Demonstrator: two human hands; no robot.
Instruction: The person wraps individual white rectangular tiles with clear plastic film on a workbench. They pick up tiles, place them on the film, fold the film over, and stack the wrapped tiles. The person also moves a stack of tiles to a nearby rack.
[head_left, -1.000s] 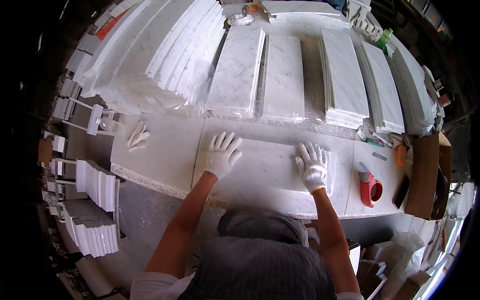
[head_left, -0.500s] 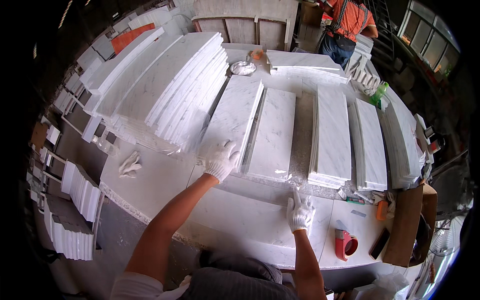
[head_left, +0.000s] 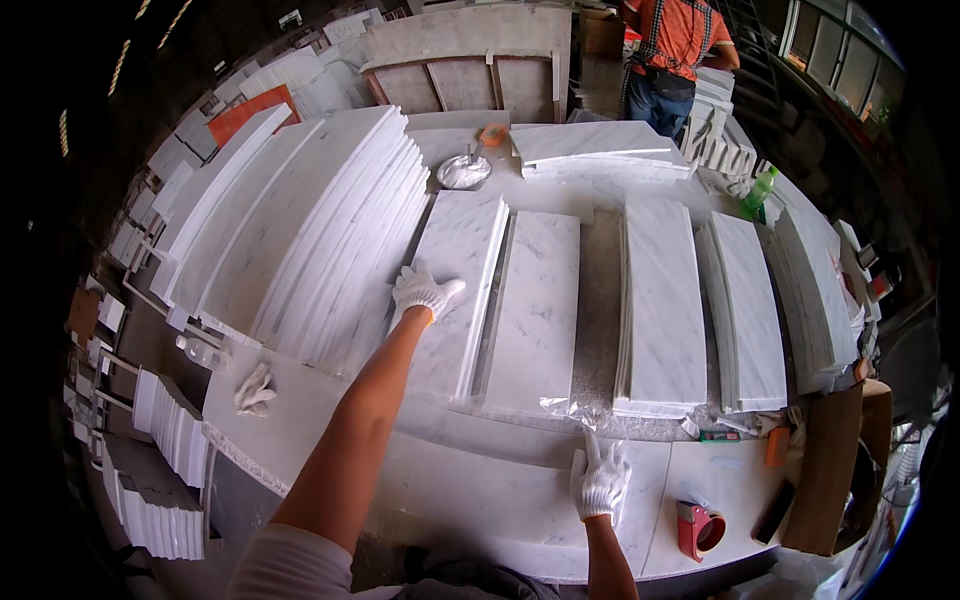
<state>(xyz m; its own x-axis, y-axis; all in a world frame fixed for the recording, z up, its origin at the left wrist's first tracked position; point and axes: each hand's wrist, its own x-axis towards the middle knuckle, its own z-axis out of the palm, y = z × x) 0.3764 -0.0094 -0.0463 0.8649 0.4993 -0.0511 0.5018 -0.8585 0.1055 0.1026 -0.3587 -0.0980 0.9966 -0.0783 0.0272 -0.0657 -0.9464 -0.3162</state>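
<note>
Both my hands wear white knit gloves. My left hand (head_left: 425,292) lies on the left edge of a long white-and-grey marble slab (head_left: 452,335), fingers and thumb apart, holding nothing. My right hand (head_left: 602,478) rests palm down on the front slab (head_left: 470,480) near the edge of the work table, its fingers stretched forward. Just beyond those fingertips is a crumpled scrap of clear film (head_left: 570,408). To the right of the slab under my left hand lies a second marble slab (head_left: 535,300), a narrow gap between them.
A tall slab stack (head_left: 330,235) stands left; more stacks (head_left: 662,300) stand right. A red tape dispenser (head_left: 700,530), orange block (head_left: 776,447) and cardboard box (head_left: 825,470) lie front right. A bowl of white paste (head_left: 464,173) is behind. A co-worker (head_left: 675,45) stands far right.
My left hand has slid away from me along the slab, from its near end toward its middle. My right hand stays about where it was. The view has tilted up a little.
</note>
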